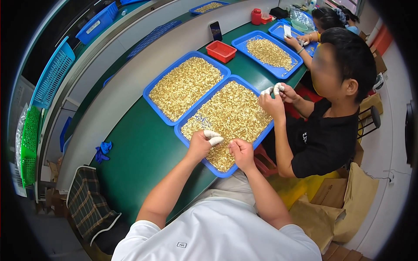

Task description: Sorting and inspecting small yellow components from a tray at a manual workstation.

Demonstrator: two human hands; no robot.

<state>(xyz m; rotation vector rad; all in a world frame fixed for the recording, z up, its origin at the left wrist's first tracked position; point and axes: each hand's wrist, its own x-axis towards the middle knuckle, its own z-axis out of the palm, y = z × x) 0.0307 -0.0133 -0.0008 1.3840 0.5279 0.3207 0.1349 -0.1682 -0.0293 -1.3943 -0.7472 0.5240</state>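
Both my hands are over the near end of a blue tray (195,153) filled with small gold-coloured metal pieces (233,108). My left hand (203,143) wears white finger covers on its thumb and forefinger, and these are pinched together. Close beside it, to the right, my right hand (242,153) has its bare thumb and fingertips pressed together. Whatever either hand pinches is too small to make out. A second blue tray (146,96) of the same pieces stands against this one, farther back and to the left.
A person in black (322,139) sits close on my right, fingers wrapped in white, hands by my tray's edge. Farther along the green table (143,148) are a red basket (220,51), a phone (215,31) and another blue tray (285,71). Blue gloves (103,151) lie left.
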